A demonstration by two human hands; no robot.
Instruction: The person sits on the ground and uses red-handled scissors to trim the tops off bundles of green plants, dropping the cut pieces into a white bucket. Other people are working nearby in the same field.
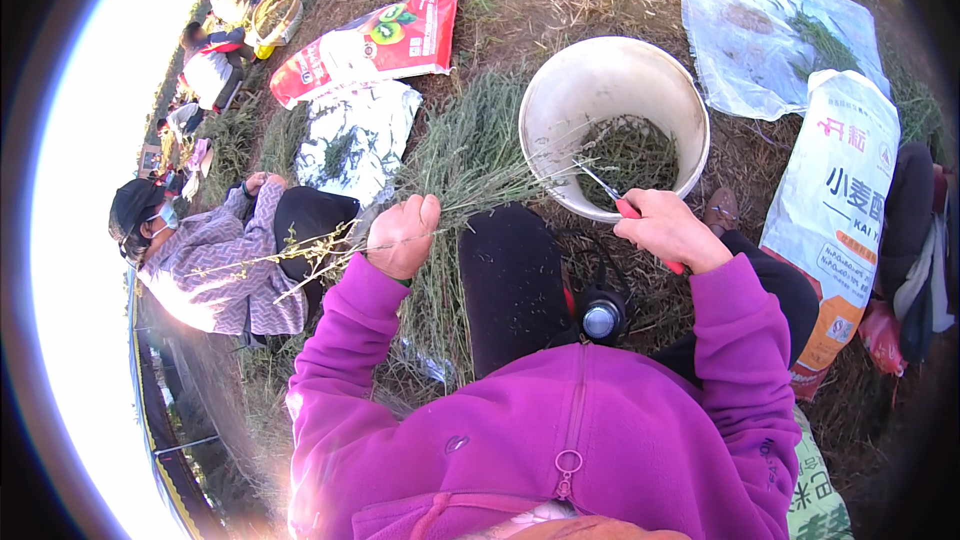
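Observation:
My left hand is closed around a bundle of thin green plant stems. Its leafy tips reach right to the rim of a white plastic bucket, while the bare, yellowish ends stick out to the left. In my right hand is a pair of red-handled scissors, the metal blades pointing up and left over the bucket's near rim, close to the tips. Whether the blades are apart is hard to see. Cut green sprigs lie in the bottom of the bucket. A large heap of uncut stems spreads left of the bucket.
A masked person sits at left beside a silvery sheet and a red printed bag. At right are a clear plastic sheet and a white printed sack. A bottle rests between my legs. More people work farther off.

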